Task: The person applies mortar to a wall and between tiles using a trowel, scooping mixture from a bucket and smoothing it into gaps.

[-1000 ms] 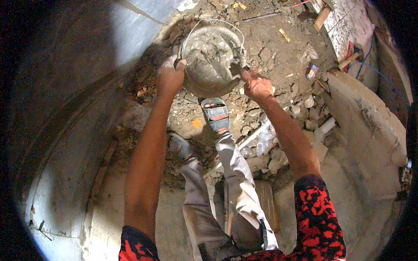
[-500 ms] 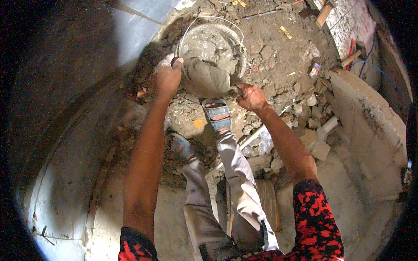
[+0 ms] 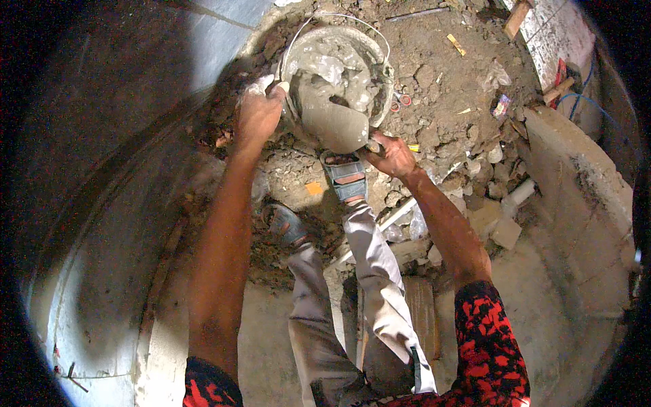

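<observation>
A bucket (image 3: 388, 102) of wet grey mortar (image 3: 325, 64) stands on rubble ahead of my feet, its wire handle raised at the far side. My left hand (image 3: 261, 112) is closed on the bucket's left rim, thumb on top; pale mortar coats its knuckles. At the near side of the bucket is a broad, rounded, mortar-coated blade (image 3: 336, 127), tilted across the mortar. My right hand (image 3: 391, 156) grips it at its lower right corner, with the fingers closed. The grip itself is mostly hidden by the hand.
My sandalled feet are just below the bucket, the right sandal (image 3: 347, 178) almost under it. Red-handled scissors (image 3: 401, 101) lie to its right. A white pipe (image 3: 397, 214) and broken stones (image 3: 505, 230) lie at the right, before a low curved wall (image 3: 576, 156). A wall panel (image 3: 224, 34) rises at the left.
The blade has turned and now lies lower and flatter at the bucket's near side. The bucket appears slightly further right and higher in view. Both hands keep their grips.
</observation>
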A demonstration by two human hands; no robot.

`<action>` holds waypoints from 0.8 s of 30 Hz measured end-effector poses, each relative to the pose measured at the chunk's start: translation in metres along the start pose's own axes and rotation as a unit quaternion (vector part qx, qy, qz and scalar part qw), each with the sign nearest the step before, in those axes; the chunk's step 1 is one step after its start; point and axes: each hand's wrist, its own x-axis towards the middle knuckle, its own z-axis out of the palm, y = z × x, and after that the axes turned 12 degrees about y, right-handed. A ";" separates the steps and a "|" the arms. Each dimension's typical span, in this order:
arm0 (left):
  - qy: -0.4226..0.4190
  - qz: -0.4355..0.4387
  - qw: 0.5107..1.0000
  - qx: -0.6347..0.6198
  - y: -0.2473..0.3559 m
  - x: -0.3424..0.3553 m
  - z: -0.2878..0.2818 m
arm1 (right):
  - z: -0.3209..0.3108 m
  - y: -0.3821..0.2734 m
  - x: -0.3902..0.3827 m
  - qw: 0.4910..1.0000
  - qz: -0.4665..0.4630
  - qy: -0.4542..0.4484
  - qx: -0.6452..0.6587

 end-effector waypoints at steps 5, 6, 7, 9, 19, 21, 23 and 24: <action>-0.028 0.023 0.998 0.049 -0.017 0.016 0.011 | 0.006 0.018 -0.003 0.992 -0.092 0.076 0.045; -0.011 0.024 1.000 0.001 -0.018 0.017 0.016 | 0.004 0.020 -0.006 0.996 -0.057 0.068 0.014; 0.007 0.026 0.999 -0.046 -0.018 0.020 0.019 | -0.001 0.018 -0.008 0.996 -0.057 0.070 0.011; 0.006 -0.033 0.999 0.017 -0.051 0.038 0.010 | -0.005 -0.012 -0.005 0.995 -0.015 0.074 0.072; -0.016 -0.138 0.985 -0.103 -0.044 -0.125 -0.089 | -0.165 -0.124 -0.114 0.998 0.005 0.053 0.045; -0.068 -0.153 0.984 -0.063 -0.054 -0.213 -0.132 | -0.213 -0.176 -0.150 0.996 -0.079 0.026 0.028; -0.131 -0.163 0.977 -0.030 -0.052 -0.289 -0.173 | -0.254 -0.210 -0.186 0.995 -0.092 -0.002 -0.048; -0.155 -0.163 0.974 -0.018 -0.047 -0.321 -0.196 | -0.275 -0.236 -0.205 0.993 -0.095 0.006 -0.076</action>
